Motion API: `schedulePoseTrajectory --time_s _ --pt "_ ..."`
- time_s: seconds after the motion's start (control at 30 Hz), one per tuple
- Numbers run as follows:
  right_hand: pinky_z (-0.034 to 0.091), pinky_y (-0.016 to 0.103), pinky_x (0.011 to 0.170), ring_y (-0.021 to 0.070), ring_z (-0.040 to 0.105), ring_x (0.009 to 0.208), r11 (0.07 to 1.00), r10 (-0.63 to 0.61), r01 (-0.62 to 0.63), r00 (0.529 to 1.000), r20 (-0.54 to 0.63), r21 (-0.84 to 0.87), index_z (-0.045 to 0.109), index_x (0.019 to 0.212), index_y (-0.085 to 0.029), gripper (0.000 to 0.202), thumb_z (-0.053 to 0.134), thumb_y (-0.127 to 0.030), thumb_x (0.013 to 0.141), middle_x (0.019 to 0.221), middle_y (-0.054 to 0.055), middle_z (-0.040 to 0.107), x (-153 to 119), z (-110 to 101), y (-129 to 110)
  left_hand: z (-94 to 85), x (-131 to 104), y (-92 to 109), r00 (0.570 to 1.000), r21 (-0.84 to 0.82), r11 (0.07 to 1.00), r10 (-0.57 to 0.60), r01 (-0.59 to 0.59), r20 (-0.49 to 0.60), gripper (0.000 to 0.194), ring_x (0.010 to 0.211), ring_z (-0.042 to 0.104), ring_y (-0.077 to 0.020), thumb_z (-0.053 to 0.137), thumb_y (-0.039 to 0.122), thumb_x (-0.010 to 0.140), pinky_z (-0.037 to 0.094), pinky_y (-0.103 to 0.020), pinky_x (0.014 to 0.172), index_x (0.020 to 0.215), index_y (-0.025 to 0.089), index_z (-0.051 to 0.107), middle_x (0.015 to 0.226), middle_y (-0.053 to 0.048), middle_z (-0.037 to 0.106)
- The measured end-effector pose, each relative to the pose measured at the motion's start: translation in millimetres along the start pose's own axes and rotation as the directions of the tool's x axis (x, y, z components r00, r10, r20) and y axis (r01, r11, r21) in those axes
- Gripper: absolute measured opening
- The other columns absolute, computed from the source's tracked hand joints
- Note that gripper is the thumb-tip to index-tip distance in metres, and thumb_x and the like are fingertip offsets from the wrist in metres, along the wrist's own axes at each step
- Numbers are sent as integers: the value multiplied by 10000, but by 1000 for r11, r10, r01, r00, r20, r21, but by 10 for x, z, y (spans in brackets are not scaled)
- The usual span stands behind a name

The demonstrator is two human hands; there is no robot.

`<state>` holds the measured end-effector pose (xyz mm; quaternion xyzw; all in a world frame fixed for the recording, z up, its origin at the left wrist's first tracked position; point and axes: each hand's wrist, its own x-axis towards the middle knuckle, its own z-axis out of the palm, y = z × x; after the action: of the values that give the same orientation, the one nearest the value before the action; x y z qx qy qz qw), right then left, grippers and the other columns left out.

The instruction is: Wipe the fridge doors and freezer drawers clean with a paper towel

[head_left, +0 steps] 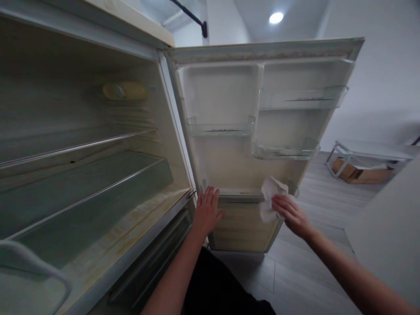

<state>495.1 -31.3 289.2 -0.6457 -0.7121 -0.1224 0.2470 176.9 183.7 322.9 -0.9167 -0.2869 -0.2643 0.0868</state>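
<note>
My right hand [291,214] grips a crumpled white cloth [273,188] close to the lower right part of the open fridge door [226,164]. Part of the cloth hangs below my fingers, in front of the lowest door shelf. Fingers spread, my left hand [207,212] is by the hinge side of the door, near its bottom shelf; whether it touches the door I cannot tell. Clear plastic door bins [221,130] line the inner side of the door. Left of my hands, the fridge compartment [179,153] stands open, with yellowish stains along its bottom edge.
Inside the fridge are a glass shelf [82,145] and a greenish clear drawer [98,218]. A white curved bar [36,262] shows at the lower left. A small grey table [377,149] with a cardboard box [364,174] beneath stands on the wood-look floor [321,205].
</note>
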Motion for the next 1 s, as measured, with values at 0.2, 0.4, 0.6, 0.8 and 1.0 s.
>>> schedulePoseTrajectory --time_s 0.2,0.4,0.6,0.8,1.0 --pt "526 487 1111 307 637 1304 678 526 -513 839 141 526 619 1328 -190 600 261 -570 1031 1357 172 683 -464 743 -560 46 -72 92 998 39 998 -52 53 -27 727 1529 349 -396 679 346 913 207 -608 1281 1532 60 429 1549 -257 492" --pt "618 567 868 306 749 863 293 814 -580 569 120 760 570 1364 -235 854 -48 -638 935 974 138 767 -66 642 -293 4 -73 80 998 -18 998 -64 64 -18 658 1530 353 -382 640 302 911 251 -619 1266 1503 78 459 1521 -243 529" --pt "526 583 1022 326 731 1029 232 750 -465 645 147 854 580 1438 -212 809 43 -504 909 1185 153 752 296 162 -179 -20 -95 89 997 -18 997 -78 77 -16 665 1530 349 -388 659 300 900 283 -610 1252 1497 87 459 1514 -238 534" --pt "499 565 1071 302 699 1154 100 751 -422 627 210 901 603 1408 -242 794 -15 -395 935 1237 143 739 301 258 -345 -30 -87 98 996 -28 996 -86 85 -10 683 1527 348 -396 689 297 883 293 -613 1243 1488 79 459 1511 -241 532" --pt "435 529 1159 261 642 1274 -28 566 -448 730 383 894 569 1406 -191 724 39 -420 969 1299 166 701 540 627 -737 -25 -86 138 994 -43 994 -101 100 -31 679 1528 347 -390 686 297 885 278 -606 1252 1488 87 456 1500 -240 536"
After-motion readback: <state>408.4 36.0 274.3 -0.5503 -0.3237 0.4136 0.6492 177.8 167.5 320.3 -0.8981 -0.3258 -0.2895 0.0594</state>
